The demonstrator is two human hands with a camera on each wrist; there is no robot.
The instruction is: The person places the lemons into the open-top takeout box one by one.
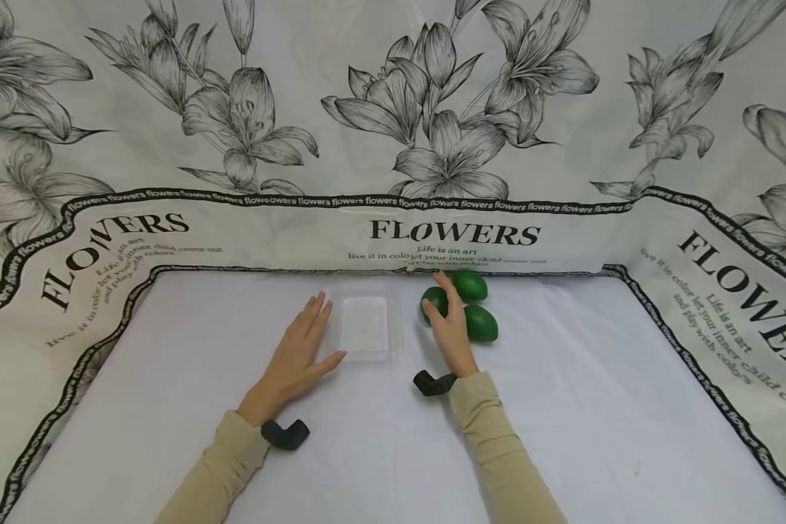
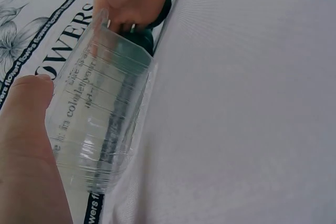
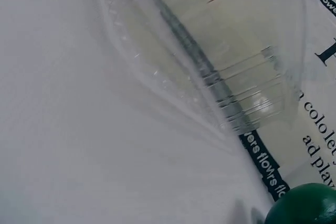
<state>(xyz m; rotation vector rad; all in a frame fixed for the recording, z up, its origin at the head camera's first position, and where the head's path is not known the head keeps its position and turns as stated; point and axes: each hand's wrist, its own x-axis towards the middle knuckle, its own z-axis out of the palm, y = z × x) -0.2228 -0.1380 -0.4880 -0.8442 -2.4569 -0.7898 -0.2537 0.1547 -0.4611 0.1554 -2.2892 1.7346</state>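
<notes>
A clear plastic box (image 1: 365, 326) stands on the white cloth between my two hands. My left hand (image 1: 301, 356) lies along its left side, fingers straight and thumb reaching toward the near corner. In the left wrist view, its thumb (image 2: 29, 145) shows beside the box wall. To the right of the box, my right hand (image 1: 453, 331) holds a green lime (image 1: 435, 297) between thumb and fingers. Two more limes sit close by, one behind (image 1: 470, 286) and one to the right (image 1: 482, 324). The right wrist view has one lime (image 3: 304, 208) in its bottom corner, with the right hand out of sight.
White cloth (image 1: 583, 407) covers the table. A flower-printed sheet (image 1: 288, 225) rises along the back and both sides, just behind the box and limes. A black wrist mount sits on each wrist, left (image 1: 285, 434) and right (image 1: 434, 383).
</notes>
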